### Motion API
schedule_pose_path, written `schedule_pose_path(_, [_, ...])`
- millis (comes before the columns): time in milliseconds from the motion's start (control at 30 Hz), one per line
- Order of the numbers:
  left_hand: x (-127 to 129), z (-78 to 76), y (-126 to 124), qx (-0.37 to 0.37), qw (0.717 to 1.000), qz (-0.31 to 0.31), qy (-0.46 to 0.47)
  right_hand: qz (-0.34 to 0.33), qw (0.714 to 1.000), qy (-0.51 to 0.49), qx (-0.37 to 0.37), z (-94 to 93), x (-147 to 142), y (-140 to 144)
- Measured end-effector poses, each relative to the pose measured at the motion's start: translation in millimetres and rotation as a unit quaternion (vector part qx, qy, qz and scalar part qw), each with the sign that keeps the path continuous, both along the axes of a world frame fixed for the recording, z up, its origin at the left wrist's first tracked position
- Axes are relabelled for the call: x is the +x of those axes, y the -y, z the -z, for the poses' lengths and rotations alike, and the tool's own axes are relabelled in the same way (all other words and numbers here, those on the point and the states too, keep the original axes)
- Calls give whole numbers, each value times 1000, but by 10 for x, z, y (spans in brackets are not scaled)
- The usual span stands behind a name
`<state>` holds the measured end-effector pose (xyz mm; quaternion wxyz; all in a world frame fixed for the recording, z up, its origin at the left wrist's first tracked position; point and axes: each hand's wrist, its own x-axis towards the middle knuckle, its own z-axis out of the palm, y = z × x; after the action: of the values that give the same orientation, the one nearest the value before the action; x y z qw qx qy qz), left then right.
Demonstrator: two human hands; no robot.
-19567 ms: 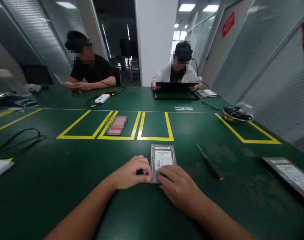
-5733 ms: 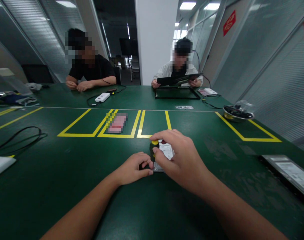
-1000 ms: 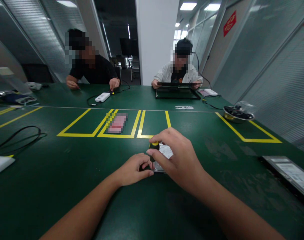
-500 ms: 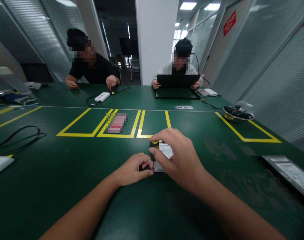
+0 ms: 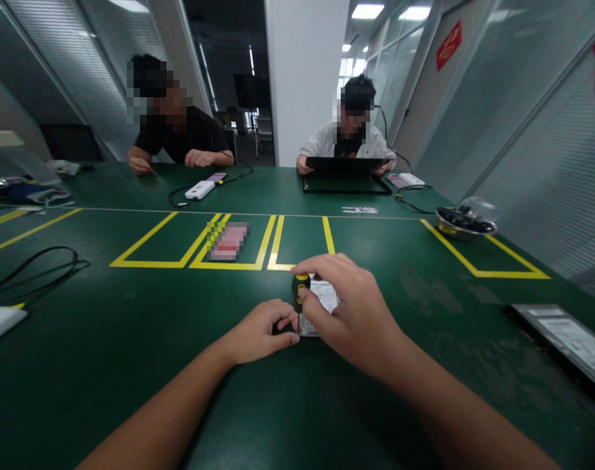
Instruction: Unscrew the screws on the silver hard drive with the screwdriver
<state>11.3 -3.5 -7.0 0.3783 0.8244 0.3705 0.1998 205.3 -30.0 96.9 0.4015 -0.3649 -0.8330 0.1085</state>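
1. Pinching a screwdriver (image 5: 301, 287) upright, our right hand (image 5: 353, 307) is holding it at the hard drive's (image 5: 326, 295) near left corner.
2. Our left hand (image 5: 264, 331) is curling beside that corner; whether its fingers are grasping, we cannot tell.
3. The hard drive is lying well in from the tabletop's (image 5: 258, 418) right edge.

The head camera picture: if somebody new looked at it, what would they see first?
Probably the two hands in the middle: the right hand grips an upright black-and-yellow screwdriver over a hard drive, and the left hand is at the drive's left edge. Next might come the bright yellow tape lines on the green table, and the red diamond sign at the upper right.
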Motion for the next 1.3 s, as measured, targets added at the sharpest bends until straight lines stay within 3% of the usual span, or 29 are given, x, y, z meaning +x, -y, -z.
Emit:
schedule_pose_path(167, [-7, -11, -1, 7, 1000, -12, -16, 11, 1000, -2, -27, 1, -4, -4])
schedule_pose_path(367, [-10, 6, -9, 7, 1000, 3, -9, 2, 1000, -1, 2, 6, -1, 3])
schedule_pose_path(567, [-17, 41, -11, 7, 1000, -8, -18, 11, 1000, -10, -23, 10, -6, 2])
schedule_pose_path(767, [-14, 29, -12, 10, 1000, 6, 2, 4, 1000, -8, 10, -2, 9, -18])
schedule_pose_path(1000, [-15, 35, -9, -3, 1000, -2, -12, 0, 1000, -19, -19, -4, -4, -6])
schedule_pose_path(1300, [-5, 12, 0, 8, 1000, -4, -10, -10, 1000, -22, 6, 13, 0, -6])
